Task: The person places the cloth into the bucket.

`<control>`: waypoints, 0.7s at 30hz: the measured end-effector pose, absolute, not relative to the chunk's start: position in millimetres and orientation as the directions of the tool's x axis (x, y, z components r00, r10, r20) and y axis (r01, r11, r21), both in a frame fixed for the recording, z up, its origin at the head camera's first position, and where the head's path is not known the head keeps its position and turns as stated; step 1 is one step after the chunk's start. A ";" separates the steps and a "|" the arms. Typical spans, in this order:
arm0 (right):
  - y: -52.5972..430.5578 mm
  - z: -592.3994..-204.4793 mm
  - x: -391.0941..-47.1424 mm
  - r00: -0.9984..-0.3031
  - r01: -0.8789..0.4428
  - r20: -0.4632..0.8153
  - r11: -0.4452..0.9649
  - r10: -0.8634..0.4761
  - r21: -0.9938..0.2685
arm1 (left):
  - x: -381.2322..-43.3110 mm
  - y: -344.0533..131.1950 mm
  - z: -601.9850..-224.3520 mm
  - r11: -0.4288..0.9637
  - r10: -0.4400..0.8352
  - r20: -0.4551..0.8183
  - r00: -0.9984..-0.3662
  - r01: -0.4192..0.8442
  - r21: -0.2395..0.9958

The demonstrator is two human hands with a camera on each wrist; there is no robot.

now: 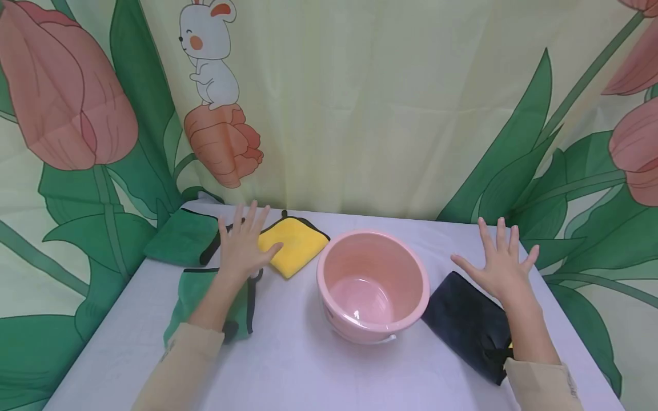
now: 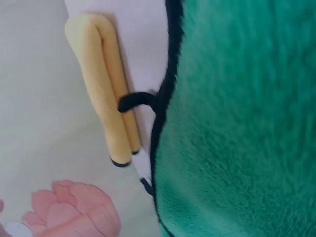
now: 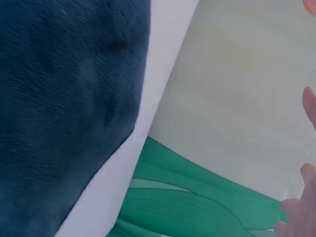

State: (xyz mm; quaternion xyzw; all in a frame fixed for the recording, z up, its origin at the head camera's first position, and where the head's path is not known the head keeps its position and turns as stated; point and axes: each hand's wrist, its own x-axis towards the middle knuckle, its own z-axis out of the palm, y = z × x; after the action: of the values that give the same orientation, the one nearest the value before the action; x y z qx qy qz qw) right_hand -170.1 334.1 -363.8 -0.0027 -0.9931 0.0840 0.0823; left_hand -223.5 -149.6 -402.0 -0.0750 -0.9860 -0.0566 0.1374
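My left hand (image 1: 244, 245), fingers spread and holding nothing, is raised between two green cloths and a folded yellow cloth (image 1: 295, 242). One green cloth (image 1: 182, 238) lies at the back left; the other green cloth (image 1: 192, 294) is nearer, partly hidden under my forearm. Green plush (image 2: 242, 118) with black edging fills much of the left wrist view. My right hand (image 1: 502, 271) is spread too, its palm bare, above the far side of a folded dark cloth (image 1: 462, 311). Dark pile (image 3: 69, 98) takes up the left of the right wrist view, with fingertips at its right edge.
Between the hands stands a pink bucket (image 1: 375, 251) with a pale handle low at its front. A white cover (image 1: 288, 365) drapes the table. Behind hangs a curtain (image 1: 360, 114) printed with tulips and a rabbit, close to the table's back edge.
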 end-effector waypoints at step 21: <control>319.4 -415.2 -117.7 -0.972 -0.062 0.232 0.986 -0.024 -0.155 | -176.9 -92.3 -385.8 0.782 0.359 0.596 -0.718 0.580 0.228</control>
State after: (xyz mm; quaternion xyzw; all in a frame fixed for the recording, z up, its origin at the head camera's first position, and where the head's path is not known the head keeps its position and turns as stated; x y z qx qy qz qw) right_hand -117.7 319.4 -415.2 0.0216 -0.9898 0.0810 0.1156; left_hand -176.9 -92.3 -385.8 -0.2596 -0.9041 -0.2042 0.2713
